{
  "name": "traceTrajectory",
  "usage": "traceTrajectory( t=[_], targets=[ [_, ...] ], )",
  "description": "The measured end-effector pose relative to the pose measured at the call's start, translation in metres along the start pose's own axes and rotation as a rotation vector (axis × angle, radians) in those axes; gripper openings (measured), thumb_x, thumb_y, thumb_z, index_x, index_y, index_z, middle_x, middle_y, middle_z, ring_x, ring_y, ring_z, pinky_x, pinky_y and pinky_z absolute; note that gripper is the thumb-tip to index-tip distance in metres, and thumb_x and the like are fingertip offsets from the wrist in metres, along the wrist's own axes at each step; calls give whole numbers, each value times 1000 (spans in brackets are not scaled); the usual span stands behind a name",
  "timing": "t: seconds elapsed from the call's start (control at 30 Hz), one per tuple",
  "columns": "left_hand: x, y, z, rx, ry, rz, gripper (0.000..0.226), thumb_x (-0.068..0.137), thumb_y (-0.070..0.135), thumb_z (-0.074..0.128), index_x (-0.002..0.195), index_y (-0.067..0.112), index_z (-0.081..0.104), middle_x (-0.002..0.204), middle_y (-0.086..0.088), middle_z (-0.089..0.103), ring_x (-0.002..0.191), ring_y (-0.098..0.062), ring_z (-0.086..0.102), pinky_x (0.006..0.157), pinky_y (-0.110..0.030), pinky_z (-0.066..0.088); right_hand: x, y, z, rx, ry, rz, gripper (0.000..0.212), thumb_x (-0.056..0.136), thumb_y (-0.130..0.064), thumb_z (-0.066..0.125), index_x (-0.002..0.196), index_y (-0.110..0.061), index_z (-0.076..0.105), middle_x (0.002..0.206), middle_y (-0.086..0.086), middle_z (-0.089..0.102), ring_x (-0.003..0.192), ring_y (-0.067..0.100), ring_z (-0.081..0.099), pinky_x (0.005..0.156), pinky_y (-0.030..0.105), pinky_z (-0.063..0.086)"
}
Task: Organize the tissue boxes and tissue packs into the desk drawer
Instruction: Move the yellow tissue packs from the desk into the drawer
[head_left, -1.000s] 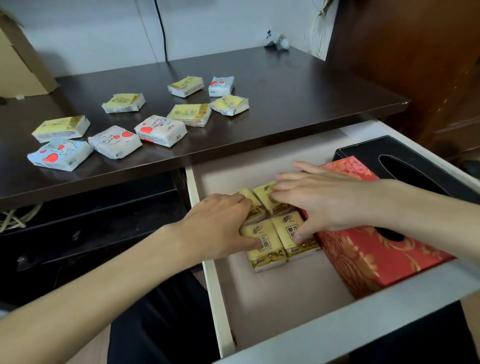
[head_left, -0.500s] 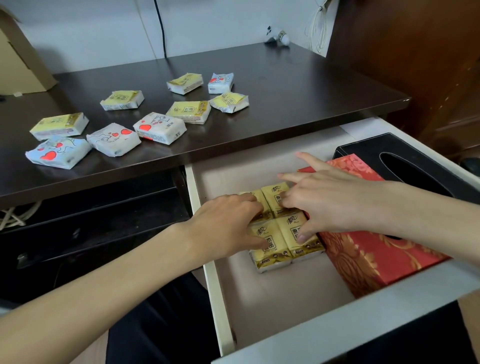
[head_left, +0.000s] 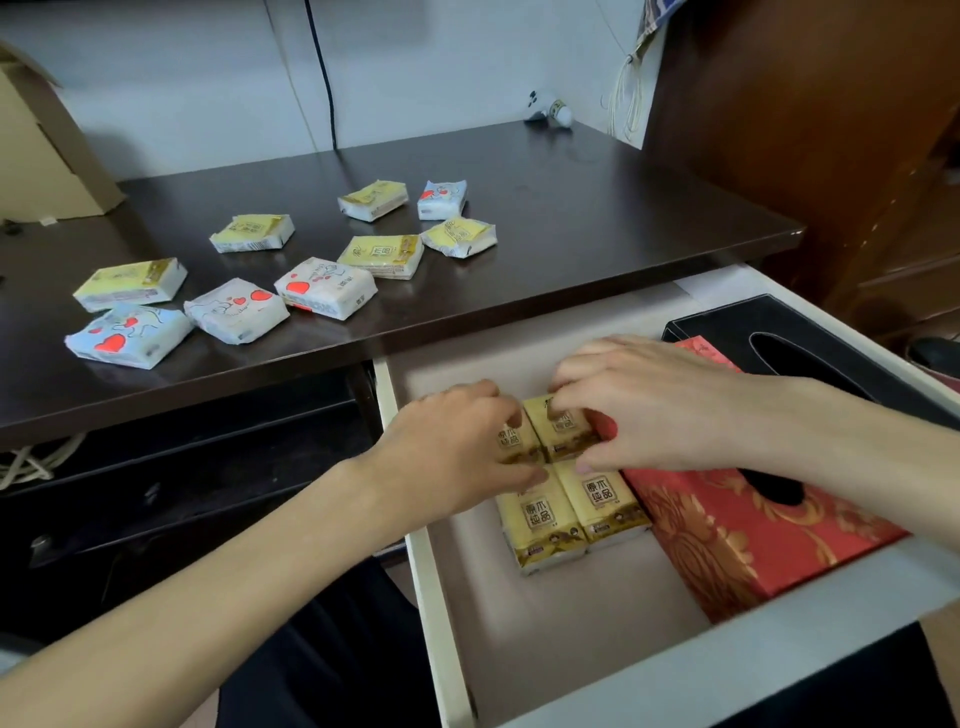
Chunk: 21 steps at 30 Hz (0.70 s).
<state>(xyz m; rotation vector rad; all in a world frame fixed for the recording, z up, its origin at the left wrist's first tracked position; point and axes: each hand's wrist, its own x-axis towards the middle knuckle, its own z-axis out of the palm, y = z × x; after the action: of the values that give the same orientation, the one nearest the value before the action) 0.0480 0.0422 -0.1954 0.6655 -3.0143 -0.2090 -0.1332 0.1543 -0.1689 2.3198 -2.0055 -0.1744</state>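
Both hands pinch the far pair of yellow packs (head_left: 545, 434) — left hand (head_left: 457, 452), right hand (head_left: 644, 405) — long axes pointing away, red box (head_left: 737, 530) touching just right of the fingers.

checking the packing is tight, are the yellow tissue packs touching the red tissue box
Touching: the head view shows the yellow tissue packs pressed against the red tissue box, no gap.
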Motion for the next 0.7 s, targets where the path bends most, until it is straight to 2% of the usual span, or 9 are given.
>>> traceTrajectory(
  t=[0.07,0.1,0.17,0.23,0.3,0.4,0.5,0.6,0.7],
  targets=[
    [-1,-11,-18,-34,60,-39,39,81,67,57,100,34,64,97,15,62,89,-12,59,75,-35,49,4,1,-8,118,171,70,31,89,-54,62,110,-33,70,106,-16,60,104,12,52,81,42,49],
    [-2,-17,-28,-48,103,-61,34,83,64,56,94,34,65,90,15,64,87,-13,62,76,-36,52,9,1,-12,171,241,111,23,91,-49,63,106,-35,71,102,-18,61,102,10,54,76,41,50],
    [-6,-32,-48,-88,201,-112,26,84,57,56,83,33,67,76,17,65,81,-12,64,72,-36,53,24,3,-21,293,328,196,12,90,-41,64,94,-34,74,92,-19,68,91,7,61,74,38,52],
    [-8,-48,-67,-123,279,-168,23,86,51,57,76,33,67,69,20,63,75,-6,62,65,-32,49,45,6,-31,480,384,264,10,87,-34,67,84,-32,77,79,-16,73,76,5,65,73,33,53],
    [-7,-67,-85,-119,328,-231,23,86,50,57,72,34,66,69,21,64,73,-3,59,64,-31,44,70,10,-41,613,417,292,12,88,-29,69,82,-29,79,73,-13,74,70,3,65,71,29,52],
    [-5,-101,-110,-112,372,-309,21,85,48,55,80,34,70,78,18,67,77,-9,61,68,-33,48,113,13,-57,722,444,283,11,89,-27,71,84,-27,80,72,-11,73,66,-1,62,70,25,49],
    [1,-141,-127,-131,386,-364,17,84,37,55,83,32,72,84,14,70,80,-14,66,74,-36,54,163,12,-72,755,472,288,13,90,-26,69,83,-28,80,76,-17,73,75,0,65,77,29,54],
    [15,-184,-135,-106,361,-416,15,88,33,58,94,29,72,97,7,72,85,-17,66,78,-36,54,211,12,-81,738,437,293,17,92,-23,66,84,-35,75,93,-15,74,94,11,68,88,35,55],
    [34,-230,-140,-51,309,-482,23,90,31,61,111,24,68,112,0,69,97,-21,64,85,-40,55,245,20,-79,699,235,234,20,91,-21,66,101,-34,76,108,-14,72,108,12,66,97,35,53]
  ],
)
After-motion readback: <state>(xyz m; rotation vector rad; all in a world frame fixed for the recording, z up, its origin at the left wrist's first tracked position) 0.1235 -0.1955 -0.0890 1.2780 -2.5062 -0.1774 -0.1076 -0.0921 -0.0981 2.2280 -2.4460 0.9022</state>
